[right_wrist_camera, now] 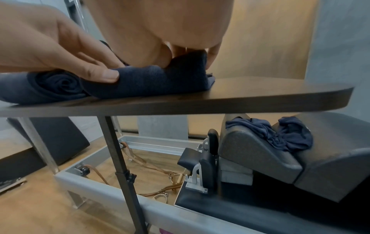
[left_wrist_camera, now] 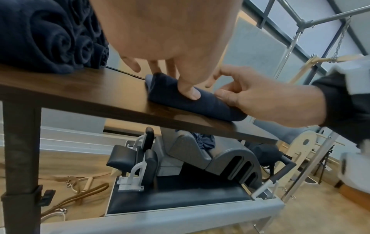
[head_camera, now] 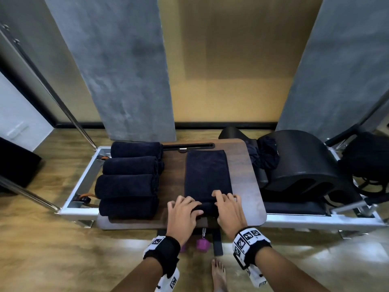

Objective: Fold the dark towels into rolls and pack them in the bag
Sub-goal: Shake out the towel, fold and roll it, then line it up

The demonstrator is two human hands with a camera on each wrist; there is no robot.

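Observation:
A dark towel [head_camera: 207, 173] lies folded into a long strip on the brown tabletop [head_camera: 248, 186]. Its near end is turned up into a small roll [head_camera: 207, 207] [left_wrist_camera: 210, 106] [right_wrist_camera: 150, 82]. My left hand [head_camera: 183, 209] [left_wrist_camera: 170, 76] grips the left part of that roll, thumb on the near side and fingers over the top. My right hand [head_camera: 227, 205] [right_wrist_camera: 180, 52] grips the right part the same way. Several finished rolled towels [head_camera: 128, 180] [left_wrist_camera: 50, 39] lie side by side on the table's left. A black bag [head_camera: 366, 163] sits far right, beyond the table.
The table stands over a metal-framed exercise bed [head_camera: 82, 182]. A crumpled dark cloth [head_camera: 263, 157] [right_wrist_camera: 280, 134] lies on a black curved barrel [head_camera: 299, 165] to the right. A purple dumbbell [head_camera: 203, 245] and a bare foot [head_camera: 219, 272] are on the wooden floor below the hands.

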